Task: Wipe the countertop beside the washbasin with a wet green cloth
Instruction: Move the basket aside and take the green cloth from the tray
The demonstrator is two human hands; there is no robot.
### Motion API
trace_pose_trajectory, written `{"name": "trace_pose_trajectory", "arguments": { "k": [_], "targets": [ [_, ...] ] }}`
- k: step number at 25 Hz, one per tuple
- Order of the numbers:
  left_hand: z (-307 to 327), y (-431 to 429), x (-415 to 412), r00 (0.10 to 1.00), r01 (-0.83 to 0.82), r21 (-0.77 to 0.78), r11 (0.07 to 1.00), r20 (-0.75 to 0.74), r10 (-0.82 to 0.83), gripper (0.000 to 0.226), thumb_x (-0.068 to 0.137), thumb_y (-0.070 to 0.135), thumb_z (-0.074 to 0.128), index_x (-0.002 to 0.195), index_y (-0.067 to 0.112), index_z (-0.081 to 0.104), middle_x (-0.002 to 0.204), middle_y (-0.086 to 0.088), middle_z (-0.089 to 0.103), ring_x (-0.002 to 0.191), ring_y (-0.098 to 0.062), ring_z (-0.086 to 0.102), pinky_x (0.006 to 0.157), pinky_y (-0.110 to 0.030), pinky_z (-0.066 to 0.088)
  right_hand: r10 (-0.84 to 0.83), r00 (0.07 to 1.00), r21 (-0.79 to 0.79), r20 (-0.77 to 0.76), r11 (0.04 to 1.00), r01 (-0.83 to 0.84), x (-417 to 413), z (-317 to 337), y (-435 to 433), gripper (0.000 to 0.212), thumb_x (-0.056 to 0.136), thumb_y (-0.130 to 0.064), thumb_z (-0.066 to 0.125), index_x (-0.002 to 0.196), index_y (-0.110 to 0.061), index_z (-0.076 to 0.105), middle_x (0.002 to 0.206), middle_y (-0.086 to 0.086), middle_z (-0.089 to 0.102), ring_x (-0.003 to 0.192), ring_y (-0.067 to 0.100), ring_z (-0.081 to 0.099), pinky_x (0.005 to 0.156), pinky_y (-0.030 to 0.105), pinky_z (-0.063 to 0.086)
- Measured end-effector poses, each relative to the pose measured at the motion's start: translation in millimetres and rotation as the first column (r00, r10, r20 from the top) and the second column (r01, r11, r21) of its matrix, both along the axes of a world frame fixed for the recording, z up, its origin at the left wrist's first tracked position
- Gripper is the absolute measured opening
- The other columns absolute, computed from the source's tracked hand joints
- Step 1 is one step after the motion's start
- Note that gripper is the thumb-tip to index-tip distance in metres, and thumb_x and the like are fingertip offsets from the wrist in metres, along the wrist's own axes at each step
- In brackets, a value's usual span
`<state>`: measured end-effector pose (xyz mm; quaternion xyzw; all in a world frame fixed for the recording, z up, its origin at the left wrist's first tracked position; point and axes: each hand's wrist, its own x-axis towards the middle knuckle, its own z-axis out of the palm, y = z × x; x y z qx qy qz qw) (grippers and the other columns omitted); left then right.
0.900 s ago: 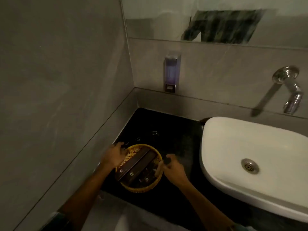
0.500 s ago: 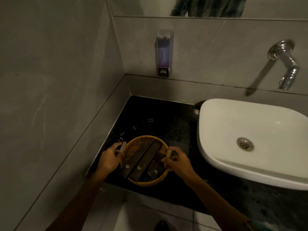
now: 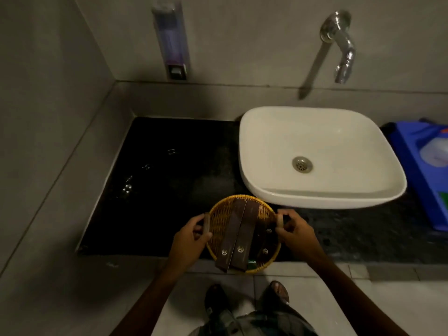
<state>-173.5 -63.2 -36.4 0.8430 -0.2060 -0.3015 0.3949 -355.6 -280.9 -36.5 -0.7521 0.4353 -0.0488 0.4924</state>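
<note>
A round yellow wicker basket [image 3: 219, 220] holding several long dark brown boxes [image 3: 236, 238] is at the front edge of the black countertop [image 3: 169, 190]. My left hand [image 3: 191, 238] grips its left handle and my right hand [image 3: 297, 232] grips its right handle. The basket's front rim overhangs the counter edge. The white washbasin [image 3: 315, 151] stands just behind and to the right of the basket. Water drops [image 3: 127, 187] glint on the counter's left part. A small green edge [image 3: 252, 262] shows at the basket's front; I cannot tell what it is.
A wall tap [image 3: 339, 42] hangs above the basin. A soap dispenser [image 3: 171, 40] is fixed to the back wall. A blue container [image 3: 421, 170] lies on the counter right of the basin. Grey tiled walls close off the left and back. My feet [image 3: 247, 297] stand on the floor below.
Both hands have drawn the basket from the counter's left part toward the front edge and to the right. The view has tilted down, showing the floor, my feet and the blue container.
</note>
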Motion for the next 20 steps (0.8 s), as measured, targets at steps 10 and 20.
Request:
{"name": "trace_pose_trajectory", "arguments": {
  "k": [10,20],
  "targets": [
    [41.1,-104.2,-46.2,0.874,0.007,0.024,1.000,0.486,-0.018,0.045,0.085,0.020,0.064,0.127,0.024,0.049,0.130,-0.008,0.052,0.118,-0.027,0.049,0.095,-0.044,0.048,0.038,0.997,-0.054,0.062,0.998,-0.035,-70.9,14.1,-70.9,0.013,0.085,-0.029,0.068,0.097,-0.027,0.065,0.072,-0.005,0.067,0.069,0.005,0.066,0.070,0.022,0.054],
    [74.9,-375.3,-229.3,0.652,0.540,-0.173,0.824,0.704,-0.280,0.030,0.081,0.020,0.058,0.110,0.025,0.058,0.110,0.002,0.066,0.104,-0.019,0.055,0.088,-0.033,0.042,-0.493,0.867,-0.273,0.072,0.826,0.493,-277.8,55.1,-310.0,0.005,0.084,-0.016,0.067,0.085,-0.020,0.070,0.083,0.010,0.073,0.081,0.027,0.069,0.079,0.039,0.052]
  ]
}}
